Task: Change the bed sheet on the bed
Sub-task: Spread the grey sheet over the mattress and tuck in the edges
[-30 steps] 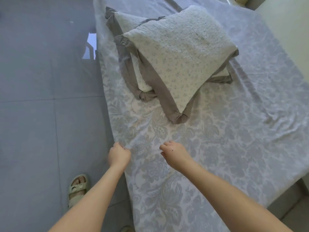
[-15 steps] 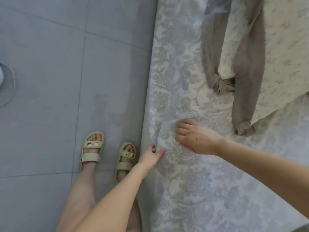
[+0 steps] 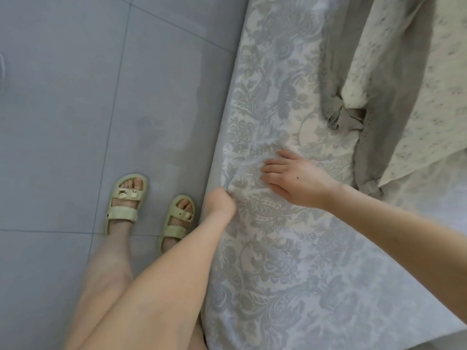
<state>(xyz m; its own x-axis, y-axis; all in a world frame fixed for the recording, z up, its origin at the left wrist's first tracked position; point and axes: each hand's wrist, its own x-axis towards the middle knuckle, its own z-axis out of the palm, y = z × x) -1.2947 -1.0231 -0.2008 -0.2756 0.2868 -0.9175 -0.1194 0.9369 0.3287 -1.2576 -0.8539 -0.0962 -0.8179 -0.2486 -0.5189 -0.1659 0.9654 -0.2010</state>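
Where the soft, light bed sheet (image 3: 273, 248) drapes the mattress edge, the left hand (image 3: 221, 202) seemingly pinches a fold; at its two o'clock, the right hand (image 3: 295, 180) presses flat, open.

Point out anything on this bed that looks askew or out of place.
The patterned sheet is bunched into wrinkles at the bed's edge where the left hand pinches it, beside the flat right hand. The pillows lie overlapped and tilted. Nothing looks spilled or damaged.
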